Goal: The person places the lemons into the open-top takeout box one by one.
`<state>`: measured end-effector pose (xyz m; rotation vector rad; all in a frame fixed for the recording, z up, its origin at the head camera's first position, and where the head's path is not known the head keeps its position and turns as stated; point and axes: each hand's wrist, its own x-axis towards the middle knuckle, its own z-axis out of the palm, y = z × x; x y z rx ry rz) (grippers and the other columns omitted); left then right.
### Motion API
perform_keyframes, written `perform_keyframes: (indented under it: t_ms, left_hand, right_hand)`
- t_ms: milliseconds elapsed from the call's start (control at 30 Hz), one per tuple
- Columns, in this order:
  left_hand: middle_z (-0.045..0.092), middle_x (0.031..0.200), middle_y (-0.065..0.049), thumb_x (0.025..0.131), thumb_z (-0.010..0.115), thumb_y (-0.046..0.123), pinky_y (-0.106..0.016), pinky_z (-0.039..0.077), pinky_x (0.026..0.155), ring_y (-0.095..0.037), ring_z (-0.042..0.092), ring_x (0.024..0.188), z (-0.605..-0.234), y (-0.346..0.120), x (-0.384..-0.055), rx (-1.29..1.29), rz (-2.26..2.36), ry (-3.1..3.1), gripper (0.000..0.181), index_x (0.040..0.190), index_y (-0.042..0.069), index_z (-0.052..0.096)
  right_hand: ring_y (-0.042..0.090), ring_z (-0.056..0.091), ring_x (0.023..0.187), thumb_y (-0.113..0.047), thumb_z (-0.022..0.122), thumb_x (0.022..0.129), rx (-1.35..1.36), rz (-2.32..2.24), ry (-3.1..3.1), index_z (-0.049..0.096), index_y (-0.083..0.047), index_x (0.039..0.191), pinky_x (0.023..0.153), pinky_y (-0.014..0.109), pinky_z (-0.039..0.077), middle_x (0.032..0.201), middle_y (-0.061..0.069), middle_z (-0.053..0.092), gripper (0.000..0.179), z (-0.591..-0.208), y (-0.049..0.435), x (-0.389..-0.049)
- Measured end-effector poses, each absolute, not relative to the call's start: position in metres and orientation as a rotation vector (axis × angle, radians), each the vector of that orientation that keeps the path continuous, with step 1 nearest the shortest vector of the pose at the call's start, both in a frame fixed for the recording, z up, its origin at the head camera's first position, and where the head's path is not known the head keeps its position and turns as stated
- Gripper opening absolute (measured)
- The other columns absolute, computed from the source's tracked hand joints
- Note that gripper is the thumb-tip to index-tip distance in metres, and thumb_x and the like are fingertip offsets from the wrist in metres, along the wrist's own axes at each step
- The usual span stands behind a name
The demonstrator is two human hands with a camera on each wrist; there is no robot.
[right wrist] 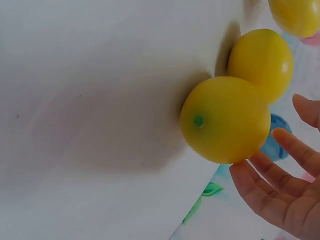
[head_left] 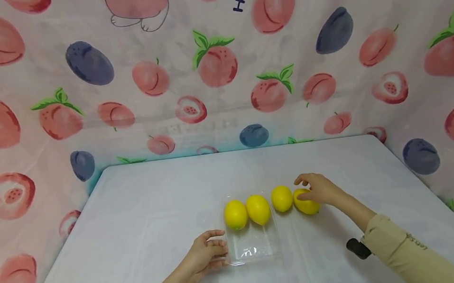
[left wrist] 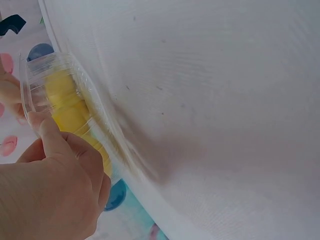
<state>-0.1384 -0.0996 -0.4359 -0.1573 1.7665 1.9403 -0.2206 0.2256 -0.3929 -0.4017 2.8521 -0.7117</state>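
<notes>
A clear plastic box (head_left: pixel 254 245) lies on the table with two yellow lemons in its far half, a left one (head_left: pixel 235 215) and a right one (head_left: pixel 258 209). My left hand (head_left: pixel 205 254) holds the box by its left side; the left wrist view shows the thumb at the rim. Just right of the box, a third lemon (head_left: pixel 282 199) sits on the cloth, beside a fourth lemon (right wrist: pixel 225 120) with a green tip. My right hand (right wrist: pixel 285 185) is at that fourth lemon, its fingers spread and loosely bent, the fingertips at the lemon's side.
A white cloth (head_left: pixel 152 194) covers the table. Behind it and at both sides hangs a curtain (head_left: pixel 183 70) printed with peaches and plums. A black wrist device (head_left: pixel 358 248) shows by the right sleeve.
</notes>
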Motion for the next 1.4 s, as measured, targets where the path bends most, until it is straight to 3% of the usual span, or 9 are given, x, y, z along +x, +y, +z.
perform_keyframes:
  t_ms: [267, 500, 833, 1167, 1400]
  left_hand:
    - [0.052, 0.081, 0.001, 0.087, 0.054, -0.009, -0.02, 0.057, 0.059, -0.01, 0.054, 0.068, -0.437, -0.098, -0.14, -0.18, 1.947, 1.761, 0.044, 0.127, -0.006, 0.037]
    - [0.052, 0.082, 0.0, 0.087, 0.055, -0.008, -0.021, 0.058, 0.06, -0.01, 0.054, 0.069, -0.437, -0.097, -0.143, -0.184, 1.944, 1.76, 0.044, 0.127, -0.005, 0.038]
    - [0.052, 0.082, 0.0, 0.087, 0.056, -0.007, -0.022, 0.058, 0.06, -0.011, 0.055, 0.069, -0.437, -0.097, -0.143, -0.192, 1.936, 1.764, 0.044, 0.127, -0.006, 0.037]
    - [0.052, 0.082, 0.0, 0.087, 0.055, -0.007, -0.022, 0.058, 0.06, -0.011, 0.055, 0.069, -0.436, -0.098, -0.143, -0.19, 1.94, 1.764, 0.043, 0.127, -0.005, 0.038]
    - [0.051, 0.08, 0.001, 0.088, 0.053, -0.008, -0.022, 0.058, 0.059, -0.01, 0.054, 0.067, -0.438, -0.096, -0.143, -0.199, 1.958, 1.756, 0.042, 0.127, -0.006, 0.038]
  right_hand:
    - [0.034, 0.055, 0.089, -0.012, 0.071, 0.081, -0.359, -0.643, 2.779, 0.057, 0.007, 0.111, 0.08, 0.047, 0.053, 0.102, 0.027, 0.058, 0.038, -0.395, 0.234, -0.225]
    - [0.027, 0.056, 0.08, -0.01, 0.07, 0.082, -0.266, -0.742, 2.689, 0.053, 0.005, 0.112, 0.061, 0.032, 0.056, 0.104, 0.028, 0.055, 0.039, -0.398, 0.24, -0.227]
    - [0.031, 0.057, 0.086, -0.011, 0.071, 0.082, -0.263, -0.797, 2.658, 0.047, 0.005, 0.11, 0.061, 0.034, 0.058, 0.111, 0.032, 0.053, 0.041, -0.403, 0.242, -0.226]
    - [0.027, 0.055, 0.081, -0.011, 0.069, 0.083, -0.317, -0.809, 2.634, 0.048, 0.004, 0.121, 0.061, 0.036, 0.059, 0.11, 0.031, 0.052, 0.046, -0.401, 0.242, -0.225]
    - [0.027, 0.057, 0.08, -0.026, 0.07, 0.084, -0.378, -0.867, 2.625, 0.047, 0.002, 0.123, 0.059, 0.03, 0.058, 0.109, 0.032, 0.052, 0.054, -0.409, 0.252, -0.228]
